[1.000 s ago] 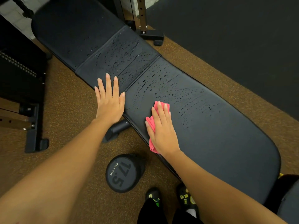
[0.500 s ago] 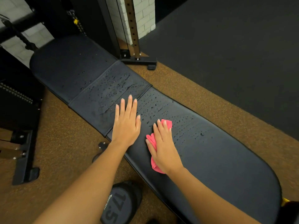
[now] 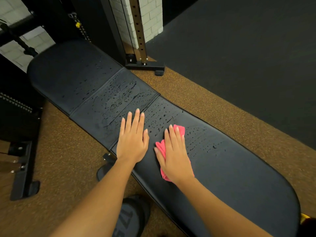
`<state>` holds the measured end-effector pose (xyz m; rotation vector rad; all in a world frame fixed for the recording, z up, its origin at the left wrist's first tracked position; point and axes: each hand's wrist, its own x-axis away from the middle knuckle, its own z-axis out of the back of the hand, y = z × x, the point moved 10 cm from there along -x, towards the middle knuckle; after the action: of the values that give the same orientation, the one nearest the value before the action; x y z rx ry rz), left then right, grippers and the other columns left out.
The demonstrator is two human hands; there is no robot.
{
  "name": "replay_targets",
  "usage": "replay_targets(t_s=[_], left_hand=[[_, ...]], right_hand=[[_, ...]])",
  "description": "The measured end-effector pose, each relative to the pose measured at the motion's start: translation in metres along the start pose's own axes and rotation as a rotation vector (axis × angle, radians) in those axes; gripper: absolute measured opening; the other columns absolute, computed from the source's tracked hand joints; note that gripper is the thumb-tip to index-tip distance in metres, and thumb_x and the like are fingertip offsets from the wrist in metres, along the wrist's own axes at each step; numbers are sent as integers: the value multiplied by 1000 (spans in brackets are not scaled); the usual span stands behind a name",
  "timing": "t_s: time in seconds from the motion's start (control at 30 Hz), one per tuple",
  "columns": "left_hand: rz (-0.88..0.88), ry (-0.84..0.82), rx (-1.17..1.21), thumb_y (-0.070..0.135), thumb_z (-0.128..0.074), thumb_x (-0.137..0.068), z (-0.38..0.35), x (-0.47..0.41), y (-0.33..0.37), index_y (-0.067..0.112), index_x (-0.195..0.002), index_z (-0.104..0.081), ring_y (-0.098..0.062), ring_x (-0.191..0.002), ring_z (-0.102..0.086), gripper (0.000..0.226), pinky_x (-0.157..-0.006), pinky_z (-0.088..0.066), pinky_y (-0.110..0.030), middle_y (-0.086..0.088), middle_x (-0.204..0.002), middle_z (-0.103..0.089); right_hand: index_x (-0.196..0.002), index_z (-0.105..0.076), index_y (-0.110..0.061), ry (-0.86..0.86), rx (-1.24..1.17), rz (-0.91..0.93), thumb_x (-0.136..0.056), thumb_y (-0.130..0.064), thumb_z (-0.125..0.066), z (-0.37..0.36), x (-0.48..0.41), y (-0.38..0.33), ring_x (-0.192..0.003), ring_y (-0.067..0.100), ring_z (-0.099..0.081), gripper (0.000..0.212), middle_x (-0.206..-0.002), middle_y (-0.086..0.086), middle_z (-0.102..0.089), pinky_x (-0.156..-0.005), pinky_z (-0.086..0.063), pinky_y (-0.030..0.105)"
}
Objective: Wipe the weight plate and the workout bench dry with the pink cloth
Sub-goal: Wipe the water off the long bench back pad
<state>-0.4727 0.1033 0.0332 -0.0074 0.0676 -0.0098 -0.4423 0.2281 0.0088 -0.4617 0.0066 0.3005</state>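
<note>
Long black padded bench [image 3: 239, 185], set diagonally, beaded with water drops along its middle, nearer end seemingly dry. Pink cloth [image 3: 160, 147] bunched flat on top, mid-length. Dark round weight [image 3: 136, 216], perhaps the plate, on the floor [image 3: 65, 168] alongside.

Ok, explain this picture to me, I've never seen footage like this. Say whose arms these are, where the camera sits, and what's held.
No machine here: a person wears one camera on the head, looking down at their own arms. The left hand lies flat on a black padded bench. The right hand presses a pink cloth against the pad, fingers straight. Water drops dot the pad beyond the hands; the near end looks dry. A weight sits on the floor below.
</note>
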Motion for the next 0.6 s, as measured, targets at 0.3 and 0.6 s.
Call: replay_targets(t_s=[0.3,0.6], left_hand=[[-3,8,-6,32,-22,-95,-1,0,0,7,-146,-25,-33,-141,-22,57,-115,-14,-45,-12,-154,-23],[-6,19,-10,33,-20,-95,-1,0,-1,7,-146,-25,-33,-141,-22,57,-115,-13,-44,-12,-154,-23]], right_hand=[[-148,-19,-8,15,-23,-70,-95,-55,-26,16,-19,38,-145,21,10,72,-158,11,-2,-116,6,36],[-150,-13,-12,83,-109,-268,-97,-47,-36,17,7,42,-144,33,11,68,-157,18,3,-117,0,42]])
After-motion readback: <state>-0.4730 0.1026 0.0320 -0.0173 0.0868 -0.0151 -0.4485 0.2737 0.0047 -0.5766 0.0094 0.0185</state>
